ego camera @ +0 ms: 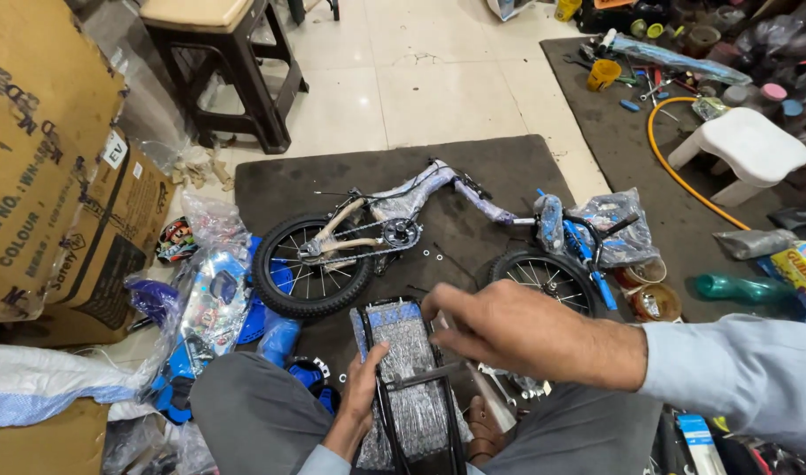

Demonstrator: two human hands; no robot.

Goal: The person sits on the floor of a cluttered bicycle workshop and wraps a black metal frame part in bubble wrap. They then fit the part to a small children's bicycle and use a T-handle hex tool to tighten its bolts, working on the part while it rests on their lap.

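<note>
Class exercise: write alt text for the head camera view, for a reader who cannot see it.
A person's left hand and right hand hold a black wrapped rack over their lap. Beyond it, a partly assembled small bike lies on a dark mat, with cardboard boxes left and a white stool right.

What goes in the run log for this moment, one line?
left hand: holds wrapped black rack | right hand: on rack's top edge | small bike frame: lying on dark mat
</note>
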